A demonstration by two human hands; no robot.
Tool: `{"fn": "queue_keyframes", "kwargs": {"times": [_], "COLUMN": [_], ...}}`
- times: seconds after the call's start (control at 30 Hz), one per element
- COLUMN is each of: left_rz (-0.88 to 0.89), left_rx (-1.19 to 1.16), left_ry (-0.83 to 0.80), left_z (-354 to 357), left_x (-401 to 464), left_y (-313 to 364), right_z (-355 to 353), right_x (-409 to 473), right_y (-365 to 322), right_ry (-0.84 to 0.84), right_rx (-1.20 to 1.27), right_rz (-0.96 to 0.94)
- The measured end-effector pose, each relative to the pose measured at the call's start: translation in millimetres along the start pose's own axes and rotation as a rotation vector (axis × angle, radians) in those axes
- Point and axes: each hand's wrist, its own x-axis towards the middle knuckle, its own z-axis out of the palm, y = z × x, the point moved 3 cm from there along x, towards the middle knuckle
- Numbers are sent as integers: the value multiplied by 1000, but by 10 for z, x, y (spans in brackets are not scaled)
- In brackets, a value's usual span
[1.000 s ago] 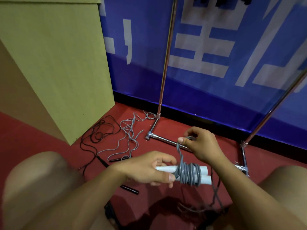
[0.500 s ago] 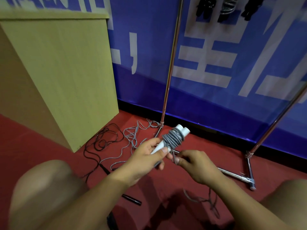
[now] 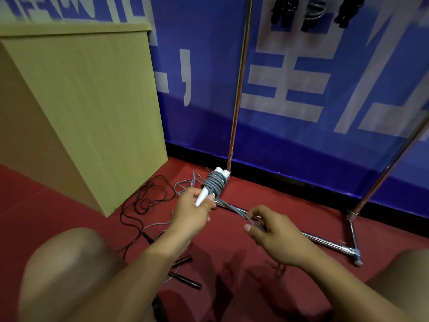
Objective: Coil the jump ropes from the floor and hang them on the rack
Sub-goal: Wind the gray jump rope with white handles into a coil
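Observation:
My left hand (image 3: 193, 209) grips the two white handles of a grey jump rope (image 3: 214, 183), whose cord is wound in a tight coil around them, pointing up and away. The loose grey end runs taut from the coil to my right hand (image 3: 270, 231), which pinches it. A black jump rope (image 3: 145, 201) and another grey rope (image 3: 185, 182) lie tangled on the red floor beyond. The metal rack (image 3: 236, 96) stands against the blue wall, with dark coiled ropes (image 3: 310, 11) hanging at the top.
A tall wooden cabinet (image 3: 92, 108) stands at the left. The rack's base bars (image 3: 325, 240) lie on the floor under my right hand. Black handles (image 3: 185, 278) lie near my bare knees (image 3: 69, 263).
The handles swung from lying level to pointing up and away. My right hand moved from above the coil to below and right of it, pulling the loose end taut. The view tilted up.

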Motion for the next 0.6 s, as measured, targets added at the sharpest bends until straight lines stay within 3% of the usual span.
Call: {"fn": "queue_keyframes", "kwargs": {"times": [0.23, 0.47, 0.6], "left_rz": [83, 125, 196], "left_rx": [375, 613, 724], "left_ry": [28, -127, -306], "left_z": [-69, 21, 100], "left_x": [30, -34, -135], "left_y": [-3, -65, -55], "right_z": [-132, -134, -121], "right_x": [-5, -10, 24], "right_y": [14, -3, 37], "right_ry": [116, 206, 243], "right_rx": [7, 86, 101], "right_rz": [-15, -146, -144]}}
